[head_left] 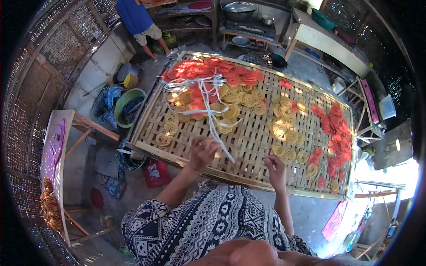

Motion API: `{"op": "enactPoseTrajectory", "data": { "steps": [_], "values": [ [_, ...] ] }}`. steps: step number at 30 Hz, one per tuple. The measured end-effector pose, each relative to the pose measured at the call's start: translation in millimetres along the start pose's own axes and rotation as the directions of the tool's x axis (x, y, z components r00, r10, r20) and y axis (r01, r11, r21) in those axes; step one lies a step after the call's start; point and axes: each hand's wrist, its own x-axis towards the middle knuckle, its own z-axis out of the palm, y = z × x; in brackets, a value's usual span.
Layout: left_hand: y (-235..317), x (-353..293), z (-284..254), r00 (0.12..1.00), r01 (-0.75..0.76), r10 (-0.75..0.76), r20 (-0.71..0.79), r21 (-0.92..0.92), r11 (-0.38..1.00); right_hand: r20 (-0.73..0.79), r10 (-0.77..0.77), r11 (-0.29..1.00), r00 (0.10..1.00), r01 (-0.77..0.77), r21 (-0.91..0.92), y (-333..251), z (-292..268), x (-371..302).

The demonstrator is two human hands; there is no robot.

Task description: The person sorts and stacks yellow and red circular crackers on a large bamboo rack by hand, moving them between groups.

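A large woven bamboo tray (242, 153) lies in front of me, spread with red lacy round crackers (222, 68) and yellow ones (278, 128). Across those on its left half trails a loose tangle of white plastic strips (205, 95). My left hand (204, 153) hovers over the near edge with its fingers apart, beside the lower end of one strip; whether it touches the strip is hard to see. Farther right, my right hand (276, 168) has its fingers curled together near yellow crackers. Anything pinched in it is too small to make out.
A person in a blue shirt (135, 17) stands at the far left. Left of the tray are a green basin (128, 106) and a wooden table (53, 150). At the back stand a stove with a large pan (239, 8) and a wooden counter (328, 37).
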Motion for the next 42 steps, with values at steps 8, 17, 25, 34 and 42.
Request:
{"op": "enactPoseTrajectory", "data": {
  "steps": [8,17,25,34,42],
  "values": [
    [92.6,-10.6,45.7,0.979,0.115,-0.064,0.193,-0.266,0.957,0.223,-0.226,0.972,0.948,0.235,-0.018,15.4,-12.4,-2.0],
    [7.4,10.1,37.3,0.831,0.379,-0.467,0.302,0.306,0.873,0.310,-0.154,0.986,0.938,0.165,-0.009,42.0,-46.5,0.6],
    [18.6,35.3,45.3,0.837,0.477,-0.454,0.306,-0.002,0.879,0.407,-0.309,0.946,0.860,0.321,0.040,32.0,-34.1,38.2],
    [90.3,72.1,75.7,0.895,0.442,-0.382,0.230,-0.332,0.834,0.399,-0.008,0.941,0.917,-0.128,0.314,28.7,22.5,109.5],
    [57.6,81.3,74.9,0.955,0.145,-0.149,0.255,0.035,0.989,0.286,-0.002,0.896,0.958,-0.125,0.427,16.1,14.1,133.6]
  ]
}}
